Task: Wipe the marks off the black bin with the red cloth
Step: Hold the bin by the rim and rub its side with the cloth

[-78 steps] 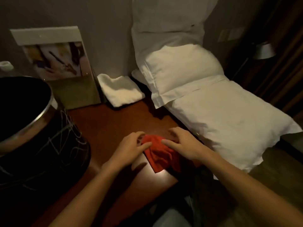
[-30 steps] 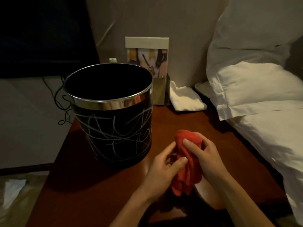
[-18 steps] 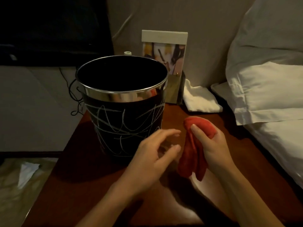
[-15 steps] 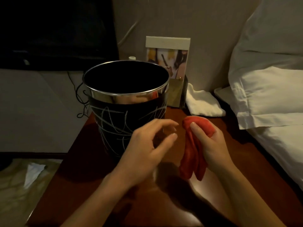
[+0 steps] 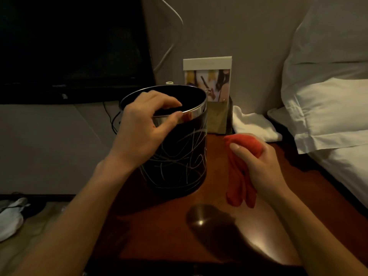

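Observation:
The black bin (image 5: 179,162) stands upright on the wooden bedside table (image 5: 179,236), its side covered in pale scribbled lines under a shiny metal rim. My left hand (image 5: 143,128) grips that rim at the near left, fingers curled inside and thumb pressed on the outside. To the right of the bin, my right hand (image 5: 258,166) holds the bunched red cloth (image 5: 239,176) in the air above the table. The cloth hangs down from my fist and does not touch the bin.
A picture card holder (image 5: 208,82) stands behind the bin by the wall. A folded white towel (image 5: 253,124) lies at the table's back right. White pillows (image 5: 328,108) and bedding border the table on the right. A dark screen (image 5: 69,46) fills the upper left.
My left hand has let go of the cloth, reached up and taken hold of the bin's rim. My right hand keeps the cloth beside the bin.

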`<state>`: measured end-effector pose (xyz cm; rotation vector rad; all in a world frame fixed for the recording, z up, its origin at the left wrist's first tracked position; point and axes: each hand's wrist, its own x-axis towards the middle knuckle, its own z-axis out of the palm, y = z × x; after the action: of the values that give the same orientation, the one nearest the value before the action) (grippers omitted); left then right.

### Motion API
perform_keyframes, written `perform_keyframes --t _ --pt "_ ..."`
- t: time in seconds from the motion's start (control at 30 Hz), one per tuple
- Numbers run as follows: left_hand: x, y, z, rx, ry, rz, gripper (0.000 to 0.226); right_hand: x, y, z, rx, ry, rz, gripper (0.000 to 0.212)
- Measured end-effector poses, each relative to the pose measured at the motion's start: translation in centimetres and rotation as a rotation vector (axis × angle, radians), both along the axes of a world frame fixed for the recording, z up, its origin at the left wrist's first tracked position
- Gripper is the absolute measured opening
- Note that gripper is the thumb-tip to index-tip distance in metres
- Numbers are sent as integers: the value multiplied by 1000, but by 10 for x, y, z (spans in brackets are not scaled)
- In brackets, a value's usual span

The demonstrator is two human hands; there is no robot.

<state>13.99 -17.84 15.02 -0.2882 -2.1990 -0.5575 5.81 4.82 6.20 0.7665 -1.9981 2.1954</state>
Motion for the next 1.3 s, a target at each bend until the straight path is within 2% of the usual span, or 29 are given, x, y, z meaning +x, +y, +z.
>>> perform_keyframes --t 0.17,0.33,0.5,0.73,0.83,0.97,1.07,1.23,1.3 --pt "-9 -28 -21 -13 -49 150 31 4 -5 5 9 19 -1 9" --pt "-30 -27 -23 155 19 72 19 -7 -7 11 75 99 7 14" --pt "-52 -35 -26 160 27 24 16 -30 -9 25 50 191 -11 23" --pt "-83 -53 -29 179 16 -76 29 -65 -36 43 83 360 -43 16" --pt "-94 -62 -31 199 32 -106 23 -73 -45 47 45 411 -4 19" --pt "-104 -64 -34 219 80 -109 11 -78 -49 48 -27 356 100 25" --pt "-108 -64 -41 220 133 -109 9 -81 -46 51 73 393 86 26" --pt "-112 -57 -50 151 252 -73 10 -85 -40 47 195 494 -98 24" --pt "-113 -57 -47 119 249 -57 7 -86 -40 42 234 525 -118 16"
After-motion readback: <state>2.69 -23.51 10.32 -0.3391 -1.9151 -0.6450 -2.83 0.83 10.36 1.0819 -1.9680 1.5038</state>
